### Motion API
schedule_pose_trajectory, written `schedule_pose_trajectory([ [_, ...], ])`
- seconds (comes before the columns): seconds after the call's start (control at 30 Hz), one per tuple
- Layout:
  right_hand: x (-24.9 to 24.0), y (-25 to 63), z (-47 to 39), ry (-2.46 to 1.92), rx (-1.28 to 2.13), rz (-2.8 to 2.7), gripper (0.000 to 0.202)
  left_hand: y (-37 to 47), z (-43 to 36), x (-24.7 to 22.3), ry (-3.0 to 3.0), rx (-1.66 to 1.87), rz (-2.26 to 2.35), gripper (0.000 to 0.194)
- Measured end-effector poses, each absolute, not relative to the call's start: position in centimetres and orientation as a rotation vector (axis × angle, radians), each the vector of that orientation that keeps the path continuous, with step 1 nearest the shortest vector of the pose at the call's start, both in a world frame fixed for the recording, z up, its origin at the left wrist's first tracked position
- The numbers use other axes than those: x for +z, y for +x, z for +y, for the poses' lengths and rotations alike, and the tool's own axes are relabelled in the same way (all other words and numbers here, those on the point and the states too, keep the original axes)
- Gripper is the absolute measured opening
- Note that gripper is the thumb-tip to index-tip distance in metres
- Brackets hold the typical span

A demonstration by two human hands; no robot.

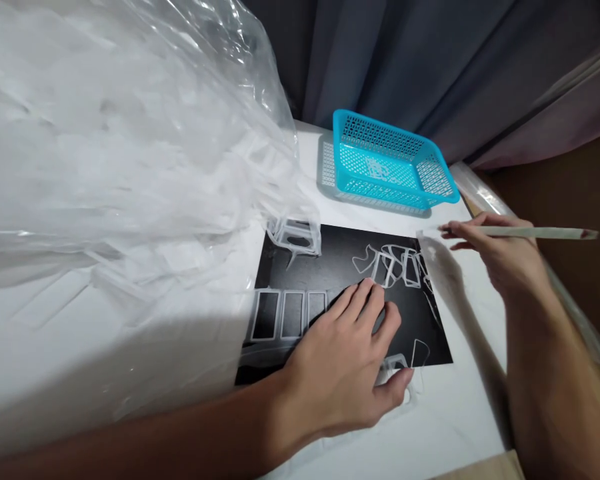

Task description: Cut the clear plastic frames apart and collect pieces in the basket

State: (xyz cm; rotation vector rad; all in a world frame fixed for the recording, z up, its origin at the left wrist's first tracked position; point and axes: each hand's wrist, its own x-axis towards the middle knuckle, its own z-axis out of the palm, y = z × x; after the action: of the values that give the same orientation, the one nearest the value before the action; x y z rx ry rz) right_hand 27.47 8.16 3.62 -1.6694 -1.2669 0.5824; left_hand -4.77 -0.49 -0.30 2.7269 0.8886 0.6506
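Note:
My left hand (343, 353) lies palm down on a black sheet (330, 243), its fingers a little spread. Three clear rectangular frames (293, 315) sit in a row just left of its fingers. Thin tangled clear strips and small frames (403, 267) lie on the sheet beyond the fingertips. Other clear pieces (397, 367) are partly under my thumb. In my right hand (505, 257) is a slim pale stick-like tool (545, 233), pinched near its left end, over the table right of the sheet. The exact kind of tool cannot be made out.
A large clear plastic bag (130, 133) full of whitish pieces covers the left side. Behind the sheet stands a blue plastic basket (395, 193) with a few small clear pieces inside. Dark curtains (430, 60) hang behind the white table (473, 407).

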Motion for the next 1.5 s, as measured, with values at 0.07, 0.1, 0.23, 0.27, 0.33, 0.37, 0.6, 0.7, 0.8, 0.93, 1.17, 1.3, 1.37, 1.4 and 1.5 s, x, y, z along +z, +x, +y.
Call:
schedule_pose_trajectory([
  [0.07, 4.3, 28.1, 7.0, -1.837, 0.504, -1.441, 0.035, -4.9, -0.5, -0.3, 2.741, 0.662, 0.864, 0.069],
  [0.1, 4.5, 28.2, 6.5, -1.887, 0.449, -1.499, 0.035, -5.0, -0.5, -0.3, 2.751, 0.663, 0.848, 0.069],
  [0.23, 4.9, 26.2, 5.2, -1.756, 0.284, -1.652, 0.029, -5.2, -0.5, -0.4, 2.778, 0.667, 0.827, 0.068],
  [0.27, 4.9, 25.1, 4.9, -1.667, 0.302, -1.696, 0.027, -5.2, -0.5, -0.4, 2.78, 0.673, 0.834, 0.068],
  [0.33, 4.6, 22.8, 4.3, -1.472, 0.406, -1.79, 0.026, -5.1, -0.4, -0.5, 2.784, 0.68, 0.842, 0.067],
  [0.37, 4.3, 21.6, 3.9, -1.388, 0.472, -1.828, 0.025, -5.1, -0.4, -0.5, 2.788, 0.682, 0.839, 0.066],
  [0.6, 1.9, 18.3, 3.2, -1.217, 0.802, -1.893, 0.021, -4.9, -0.4, -0.3, 2.812, 0.642, 0.842, 0.067],
  [0.7, 1.5, 18.5, 3.5, -1.204, 0.813, -1.899, 0.021, -4.8, -0.4, -0.3, 2.827, 0.638, 0.849, 0.067],
  [0.8, 1.6, 18.8, 3.6, -1.204, 0.806, -1.918, 0.019, -4.8, -0.3, -0.3, 2.849, 0.652, 0.861, 0.065],
  [0.93, 1.6, 19.0, 3.5, -1.188, 0.772, -1.964, 0.017, -4.8, -0.3, -0.3, 2.851, 0.671, 0.866, 0.062],
  [1.17, 1.6, 18.9, 3.3, -1.062, 0.577, -2.153, 0.014, -4.7, -0.3, -0.4, 2.808, 0.645, 0.871, 0.061],
  [1.3, 2.2, 18.8, 2.9, -0.993, 0.403, -2.304, 0.016, -4.8, -0.4, -0.5, 2.779, 0.638, 0.876, 0.062],
  [1.37, 2.4, 18.8, 2.7, -1.001, 0.338, -2.344, 0.016, -4.8, -0.5, -0.5, 2.762, 0.626, 0.881, 0.062],
  [1.4, 2.4, 18.8, 2.6, -1.005, 0.306, -2.358, 0.017, -4.8, -0.5, -0.5, 2.755, 0.622, 0.885, 0.062],
  [1.5, 2.3, 18.8, 2.7, -1.007, 0.218, -2.385, 0.018, -4.8, -0.4, -0.5, 2.745, 0.624, 0.884, 0.064],
])
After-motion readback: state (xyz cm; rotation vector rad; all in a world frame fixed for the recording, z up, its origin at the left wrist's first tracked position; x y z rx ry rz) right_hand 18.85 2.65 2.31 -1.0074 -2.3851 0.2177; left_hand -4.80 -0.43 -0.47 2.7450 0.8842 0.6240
